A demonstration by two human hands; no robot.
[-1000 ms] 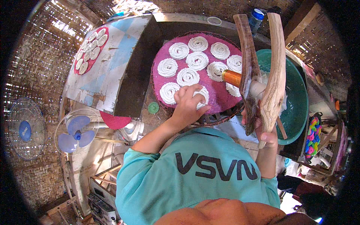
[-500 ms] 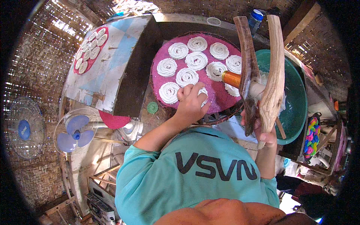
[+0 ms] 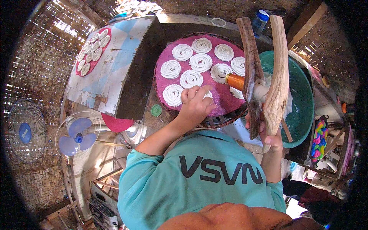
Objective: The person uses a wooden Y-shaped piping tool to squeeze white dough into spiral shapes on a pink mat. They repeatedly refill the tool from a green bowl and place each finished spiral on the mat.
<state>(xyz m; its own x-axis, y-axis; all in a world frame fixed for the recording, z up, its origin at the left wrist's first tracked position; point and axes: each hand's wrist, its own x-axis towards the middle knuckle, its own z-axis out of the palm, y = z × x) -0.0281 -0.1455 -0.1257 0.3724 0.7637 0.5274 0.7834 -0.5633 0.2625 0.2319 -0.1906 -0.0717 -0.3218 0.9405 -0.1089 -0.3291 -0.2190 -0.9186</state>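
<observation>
A round tray with a pink cloth holds several white coiled dough rounds. My left hand is over the tray's near side, its fingers bent down onto a partly hidden dough coil; the fingertips are hidden. To the right, my right hand is closed around the lower ends of a wooden two-handled press, one handle dark and one pale. Between the handles sits a pale cylinder with an orange-brown tube pointing left over the tray.
A green basin with white paste stands behind the press. At the left, a box-like table bears more rounds on a pink cloth. There are also a blue-lidded jar, a small green lid and two fans.
The press has shifted slightly to the left, mostly at its upper end. My left hand has moved very little and remains over the same coil.
</observation>
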